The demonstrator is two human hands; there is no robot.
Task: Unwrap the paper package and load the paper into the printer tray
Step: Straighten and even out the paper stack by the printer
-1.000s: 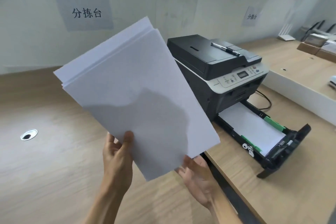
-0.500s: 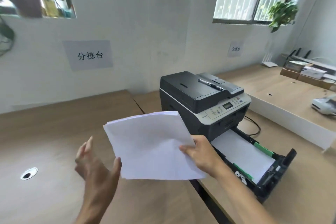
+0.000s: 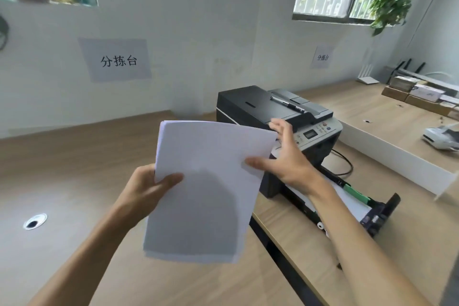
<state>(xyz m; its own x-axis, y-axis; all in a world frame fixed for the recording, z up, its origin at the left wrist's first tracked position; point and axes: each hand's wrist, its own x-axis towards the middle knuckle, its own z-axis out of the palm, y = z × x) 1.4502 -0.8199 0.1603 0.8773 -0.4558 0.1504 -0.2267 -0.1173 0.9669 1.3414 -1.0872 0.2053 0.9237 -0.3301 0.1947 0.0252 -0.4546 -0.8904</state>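
Observation:
A thin stack of white paper (image 3: 206, 181) is held in the air in front of me, above the wooden desk. My left hand (image 3: 149, 186) grips its left edge, thumb on top. My right hand (image 3: 285, 159) holds the right edge with the thumb on the sheet and the fingers spread behind it. Behind the stack stands the black and grey printer (image 3: 260, 112). Its paper tray (image 3: 380, 216) is pulled out toward the right front, with white sheets lying in it, partly hidden by my right forearm.
A pen (image 3: 286, 104) lies on the printer's lid. A cable hole (image 3: 34, 221) sits in the desk at the left. A gap (image 3: 280, 248) separates two desks. Boxes (image 3: 422, 97) and a small white device (image 3: 442, 136) lie on the far right counter.
The paper went from raised upright to held lower in the right hand alone; now my left hand has taken the left edge again. The view has tilted up.

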